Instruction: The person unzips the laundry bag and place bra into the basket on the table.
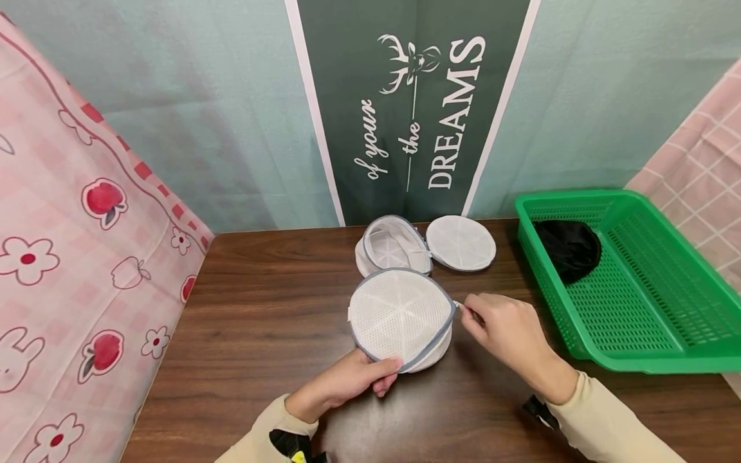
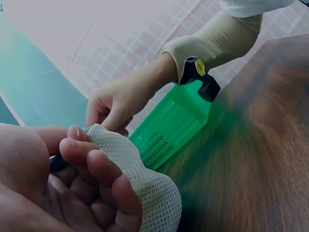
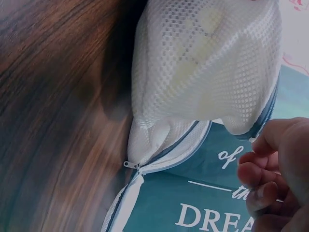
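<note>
A round white mesh laundry bag [image 1: 399, 315] with grey-blue zipper trim is held over the table, its lid lying across the top. My left hand [image 1: 361, 379] grips the near edge, thumb on the lid and fingers underneath. At the right corner my right hand [image 1: 509, 328] pinches the small zipper pull [image 1: 458, 304]. Pale yellowish shapes show through the mesh of this bag [image 3: 193, 63] in the right wrist view. Just behind it, a second mesh laundry bag [image 1: 376, 251] stands unzipped, its round lid [image 1: 461, 243] folded out to the right.
On the right stands a green plastic basket [image 1: 608, 360] with a black cloth item [image 1: 570, 247] at its left side. Brown wood-grain table [image 1: 260, 302] lies beneath everything. Hanging cloths border it, a pink printed one [image 1: 104, 270] at left and a teal one [image 1: 249, 116] behind.
</note>
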A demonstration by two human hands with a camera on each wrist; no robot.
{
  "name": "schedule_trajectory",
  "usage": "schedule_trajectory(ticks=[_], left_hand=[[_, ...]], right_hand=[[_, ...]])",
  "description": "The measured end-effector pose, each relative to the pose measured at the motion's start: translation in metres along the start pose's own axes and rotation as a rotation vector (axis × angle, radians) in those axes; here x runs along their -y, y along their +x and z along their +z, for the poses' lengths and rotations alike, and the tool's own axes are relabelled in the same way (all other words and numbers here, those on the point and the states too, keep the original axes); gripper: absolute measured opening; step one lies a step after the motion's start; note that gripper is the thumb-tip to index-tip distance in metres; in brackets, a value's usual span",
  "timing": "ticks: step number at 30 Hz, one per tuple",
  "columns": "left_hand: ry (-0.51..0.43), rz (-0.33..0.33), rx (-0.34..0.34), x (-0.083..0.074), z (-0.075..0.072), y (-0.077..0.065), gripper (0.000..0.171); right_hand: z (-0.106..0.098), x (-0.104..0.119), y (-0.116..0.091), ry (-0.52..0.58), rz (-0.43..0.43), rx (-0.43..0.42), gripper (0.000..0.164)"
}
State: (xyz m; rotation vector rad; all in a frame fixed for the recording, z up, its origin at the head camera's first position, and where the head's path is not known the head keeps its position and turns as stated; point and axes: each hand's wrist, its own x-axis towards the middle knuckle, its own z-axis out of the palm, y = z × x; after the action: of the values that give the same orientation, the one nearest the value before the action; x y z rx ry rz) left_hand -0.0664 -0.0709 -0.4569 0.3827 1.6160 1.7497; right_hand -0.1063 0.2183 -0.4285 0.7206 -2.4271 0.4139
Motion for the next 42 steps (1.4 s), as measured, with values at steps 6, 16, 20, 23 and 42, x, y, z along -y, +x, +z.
schedule_trajectory(ticks=[6, 16, 20, 23, 42], left_hand=[[-0.014, -0.034, 0.007, -0.0018, -0.0002, 0.0001, 0.034], [0.004, -0.034, 0.011, -0.0006, -0.0001, 0.0006, 0.041], [-0.003, -0.030, 0.009, -0.0001, -0.0009, 0.0004, 0.040], [-0.008, -0.033, -0.001, 0.0002, -0.0009, 0.0006, 0.035], [-0.058, -0.055, 0.033, 0.0001, -0.0030, -0.0012, 0.036]], right_hand=[[0.0031, -0.0033, -0.0004, -0.001, 0.004, 0.008, 0.012], [0.0080, -0.0078, 0.0002, -0.015, 0.055, 0.049, 0.018], [0.0081, -0.0077, -0.0005, -0.018, 0.059, 0.048, 0.019], [0.0082, -0.0072, -0.0012, -0.019, 0.061, 0.051, 0.021], [-0.0005, -0.0010, -0.0076, -0.066, 0.035, -0.009, 0.028]])
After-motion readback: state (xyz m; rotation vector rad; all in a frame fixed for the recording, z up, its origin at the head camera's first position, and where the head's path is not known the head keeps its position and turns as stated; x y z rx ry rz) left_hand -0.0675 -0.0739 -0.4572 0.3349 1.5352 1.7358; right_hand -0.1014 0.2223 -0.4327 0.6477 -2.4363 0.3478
